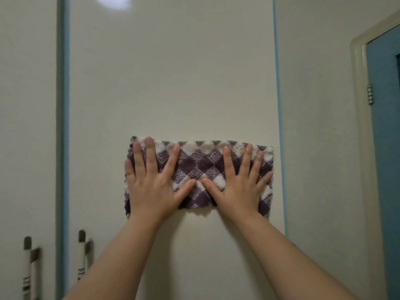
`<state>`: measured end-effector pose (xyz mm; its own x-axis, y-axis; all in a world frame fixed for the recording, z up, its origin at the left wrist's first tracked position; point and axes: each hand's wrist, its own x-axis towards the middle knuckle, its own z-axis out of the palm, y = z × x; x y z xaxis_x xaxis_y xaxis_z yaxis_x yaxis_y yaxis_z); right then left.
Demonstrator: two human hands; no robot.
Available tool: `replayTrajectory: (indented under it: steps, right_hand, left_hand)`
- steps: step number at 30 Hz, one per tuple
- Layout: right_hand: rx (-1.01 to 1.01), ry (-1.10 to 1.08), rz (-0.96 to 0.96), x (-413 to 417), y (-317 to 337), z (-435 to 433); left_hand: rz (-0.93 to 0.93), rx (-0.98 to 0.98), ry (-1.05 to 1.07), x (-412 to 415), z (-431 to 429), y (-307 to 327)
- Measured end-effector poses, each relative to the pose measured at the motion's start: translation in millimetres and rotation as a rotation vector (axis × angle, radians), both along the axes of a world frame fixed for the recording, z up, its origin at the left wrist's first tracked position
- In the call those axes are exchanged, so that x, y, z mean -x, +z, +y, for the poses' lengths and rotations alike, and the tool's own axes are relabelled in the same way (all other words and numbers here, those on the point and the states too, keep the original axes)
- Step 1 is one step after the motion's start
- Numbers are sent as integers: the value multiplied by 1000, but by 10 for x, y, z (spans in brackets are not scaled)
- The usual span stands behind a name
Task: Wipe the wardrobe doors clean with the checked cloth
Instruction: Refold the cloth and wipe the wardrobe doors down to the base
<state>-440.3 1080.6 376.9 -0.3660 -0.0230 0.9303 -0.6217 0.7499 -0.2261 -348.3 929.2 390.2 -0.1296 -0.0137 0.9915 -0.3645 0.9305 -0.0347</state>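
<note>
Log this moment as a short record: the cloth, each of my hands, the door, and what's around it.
cloth: checked cloth, purple and white, folded into a wide strip, flat against the door
left hand: fingers spread, pressing the cloth's left half
right hand: fingers spread, pressing its right half
surface: cream wardrobe door with blue edge strips
nearby: two handles lower left; blue door at far right

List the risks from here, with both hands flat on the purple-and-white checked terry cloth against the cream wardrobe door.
1. The left hand and right hand only press the purple-and-white checked cloth flat, fingers straight, gripping nothing. If the pressure eases, it could slide down the glossy cream wardrobe door.
2. The cloth's right end reaches the blue edge strip; a rightward stroke may bunch it there.
</note>
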Motion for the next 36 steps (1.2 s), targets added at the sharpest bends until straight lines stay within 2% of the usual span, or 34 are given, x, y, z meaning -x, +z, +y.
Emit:
replayTrajectory:
  steps: [9, 18, 28, 36]
  right_hand:
    - [-38, -5, 95, -344, -125, -587]
    - [-76, -8, 181, -546, -183, -936]
    - [-205, 7, 324, -423, -545, -805]
    - [-277, -9, 359, -263, -757, -592]
  left_hand:
    - [26, -183, 18, -314, -412, -285]
    - [38, -345, -42, -495, -590, -260]
    - [43, -214, 22, -375, -512, -558]
    - [-6, -240, 35, -344, -421, -822]
